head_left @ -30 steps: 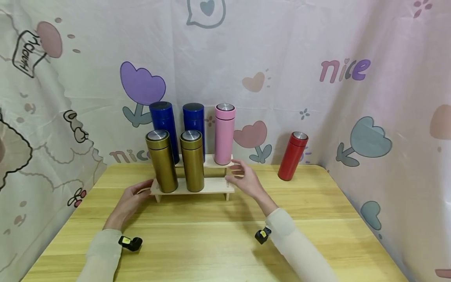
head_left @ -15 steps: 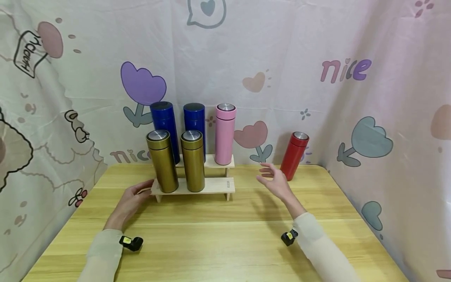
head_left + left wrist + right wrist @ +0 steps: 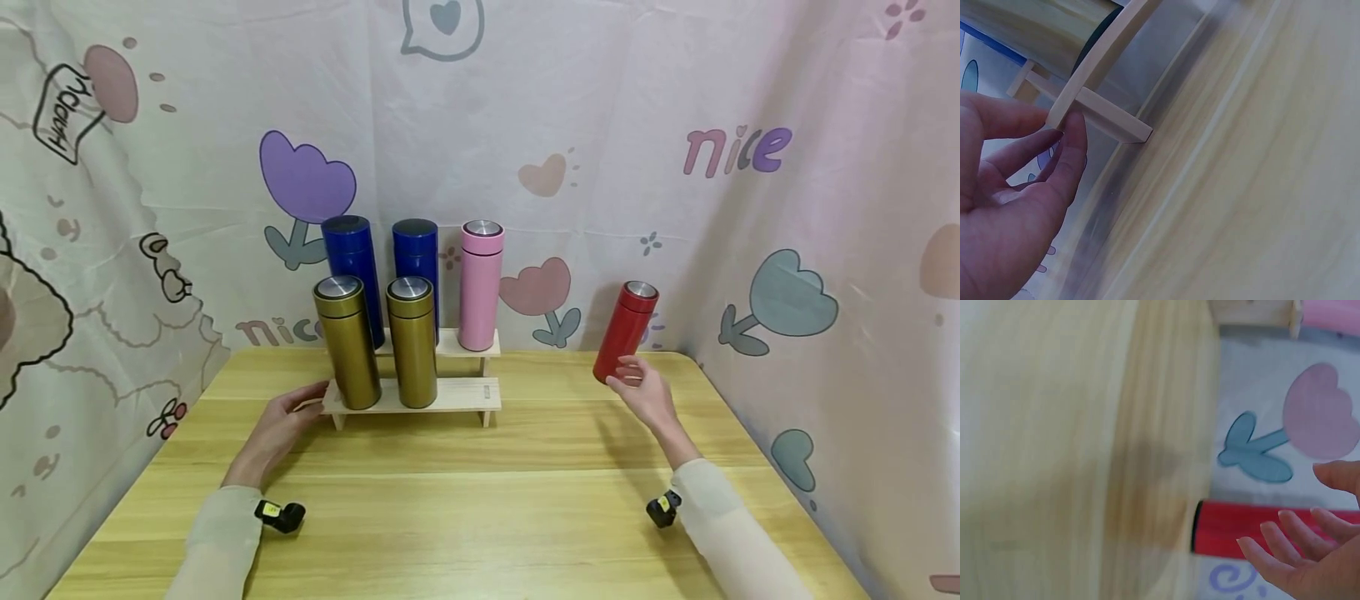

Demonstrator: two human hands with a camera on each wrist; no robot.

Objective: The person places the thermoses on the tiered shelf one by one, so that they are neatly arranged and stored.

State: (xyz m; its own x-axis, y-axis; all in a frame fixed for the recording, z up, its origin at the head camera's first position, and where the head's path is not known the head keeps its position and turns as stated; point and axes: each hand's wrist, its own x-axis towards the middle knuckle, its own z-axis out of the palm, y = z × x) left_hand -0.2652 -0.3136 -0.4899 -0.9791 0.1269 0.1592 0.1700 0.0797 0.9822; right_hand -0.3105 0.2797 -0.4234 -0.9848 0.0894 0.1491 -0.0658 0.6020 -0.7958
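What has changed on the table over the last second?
The right hand left the right end of the wooden rack and swept right to the red flask, fingers open beside it, not gripping. The left hand stayed touching the rack's left end; all flasks kept their places.

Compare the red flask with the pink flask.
The red flask stands on the table, leaning in this view; the pink flask stands upright on the rack's upper step. The right hand is at the red one's base; no hand is near the pink. Both have silver lids.
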